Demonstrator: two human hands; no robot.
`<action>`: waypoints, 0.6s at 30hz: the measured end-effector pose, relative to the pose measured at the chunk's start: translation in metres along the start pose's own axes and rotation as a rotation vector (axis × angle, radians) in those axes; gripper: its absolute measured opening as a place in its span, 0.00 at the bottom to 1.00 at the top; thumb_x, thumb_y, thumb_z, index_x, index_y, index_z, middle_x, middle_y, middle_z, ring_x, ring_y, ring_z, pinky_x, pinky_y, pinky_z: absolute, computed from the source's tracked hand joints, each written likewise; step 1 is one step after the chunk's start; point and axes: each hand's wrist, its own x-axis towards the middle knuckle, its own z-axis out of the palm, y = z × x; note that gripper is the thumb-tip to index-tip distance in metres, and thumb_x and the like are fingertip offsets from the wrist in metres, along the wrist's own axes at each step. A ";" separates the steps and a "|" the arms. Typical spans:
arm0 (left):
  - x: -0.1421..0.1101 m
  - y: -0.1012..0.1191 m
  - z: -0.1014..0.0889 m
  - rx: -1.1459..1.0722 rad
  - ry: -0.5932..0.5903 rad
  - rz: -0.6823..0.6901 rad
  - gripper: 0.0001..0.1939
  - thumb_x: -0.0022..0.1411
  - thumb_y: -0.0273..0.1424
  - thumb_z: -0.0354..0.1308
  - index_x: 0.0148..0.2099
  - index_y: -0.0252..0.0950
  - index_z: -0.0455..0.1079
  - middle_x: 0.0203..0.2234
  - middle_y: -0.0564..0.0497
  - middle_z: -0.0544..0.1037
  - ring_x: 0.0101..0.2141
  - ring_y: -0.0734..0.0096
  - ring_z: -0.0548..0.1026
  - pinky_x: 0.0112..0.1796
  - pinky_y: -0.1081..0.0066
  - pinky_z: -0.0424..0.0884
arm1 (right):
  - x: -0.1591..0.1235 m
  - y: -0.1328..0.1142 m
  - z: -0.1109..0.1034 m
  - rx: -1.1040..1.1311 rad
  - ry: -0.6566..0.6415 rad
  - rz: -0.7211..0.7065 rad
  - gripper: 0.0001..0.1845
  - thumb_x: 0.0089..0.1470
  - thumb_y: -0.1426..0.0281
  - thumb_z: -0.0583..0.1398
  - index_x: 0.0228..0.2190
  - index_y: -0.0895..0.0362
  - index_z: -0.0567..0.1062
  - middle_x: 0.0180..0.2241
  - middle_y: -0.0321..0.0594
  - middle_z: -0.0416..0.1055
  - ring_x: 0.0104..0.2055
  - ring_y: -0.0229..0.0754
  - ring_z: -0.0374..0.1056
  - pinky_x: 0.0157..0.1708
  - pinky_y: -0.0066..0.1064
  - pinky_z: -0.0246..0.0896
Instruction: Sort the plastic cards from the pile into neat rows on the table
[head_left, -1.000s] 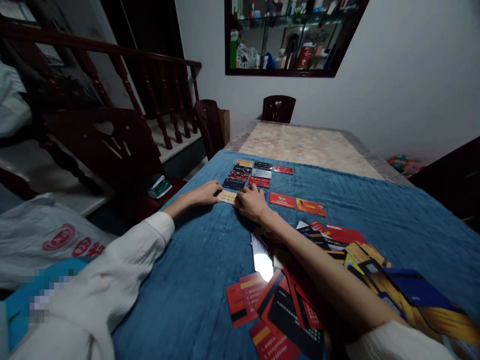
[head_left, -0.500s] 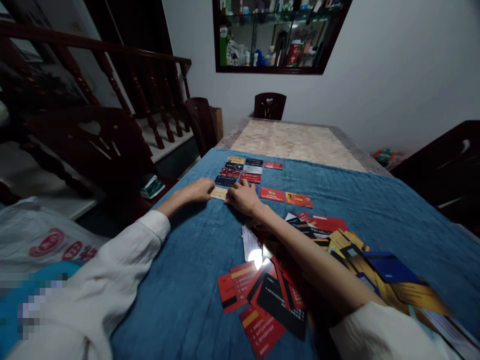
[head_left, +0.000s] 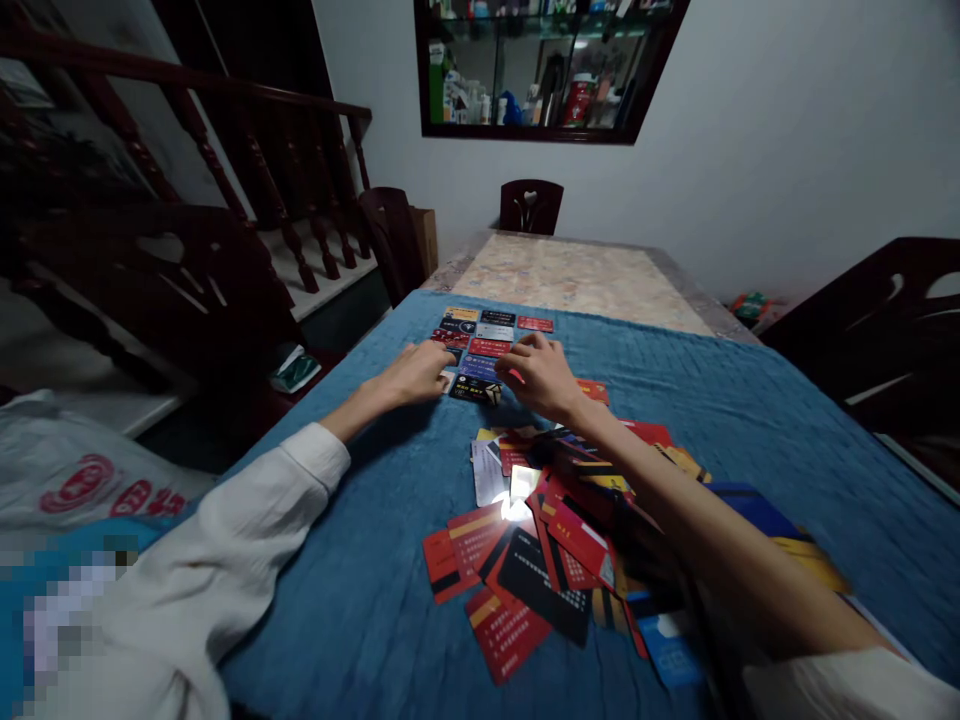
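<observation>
My left hand (head_left: 421, 374) rests at the left column of laid-out cards. Its fingertips lie over a dark card, and the thumb is by a pale card (head_left: 448, 381), mostly covered. To the right, my right hand (head_left: 541, 375) is raised slightly with curved fingers, and nothing shows between them. Between the hands are a black card with a gold mark (head_left: 476, 390), a purple-blue card (head_left: 480, 366) and a red card (head_left: 490, 347). An orange-red card (head_left: 593, 391) shows partly behind my right hand.
A loose heap of cards, including a black card (head_left: 544, 583) and a red card (head_left: 507, 632), spreads under my right forearm. Farther back lie a silver card (head_left: 495, 332) and a small red card (head_left: 535, 324). A blue cloth (head_left: 337, 600) covers the table's near part.
My right hand has moved right, off the card columns, uncovering the purple-blue and black cards. My left hand has shifted right over the left column. The view has shifted slightly.
</observation>
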 end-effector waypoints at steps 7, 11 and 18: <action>0.002 0.048 -0.006 -0.006 -0.005 0.133 0.11 0.62 0.25 0.53 0.43 0.35 0.75 0.44 0.43 0.77 0.48 0.55 0.72 0.45 0.63 0.67 | -0.033 0.028 -0.006 -0.034 0.047 0.061 0.15 0.65 0.67 0.53 0.40 0.53 0.81 0.42 0.46 0.78 0.53 0.53 0.57 0.44 0.42 0.45; 0.003 0.069 -0.003 -0.050 -0.008 0.200 0.10 0.61 0.25 0.54 0.43 0.34 0.75 0.44 0.43 0.77 0.48 0.56 0.72 0.47 0.60 0.66 | -0.056 0.047 -0.005 -0.054 0.055 0.087 0.15 0.64 0.68 0.54 0.39 0.53 0.81 0.41 0.46 0.78 0.52 0.52 0.58 0.44 0.42 0.46; 0.018 0.097 0.008 -0.101 -0.019 0.262 0.09 0.60 0.25 0.56 0.41 0.34 0.76 0.44 0.41 0.77 0.48 0.53 0.74 0.45 0.61 0.69 | -0.088 0.071 -0.001 -0.046 0.072 0.164 0.15 0.63 0.67 0.54 0.39 0.53 0.81 0.39 0.46 0.78 0.50 0.52 0.60 0.42 0.40 0.48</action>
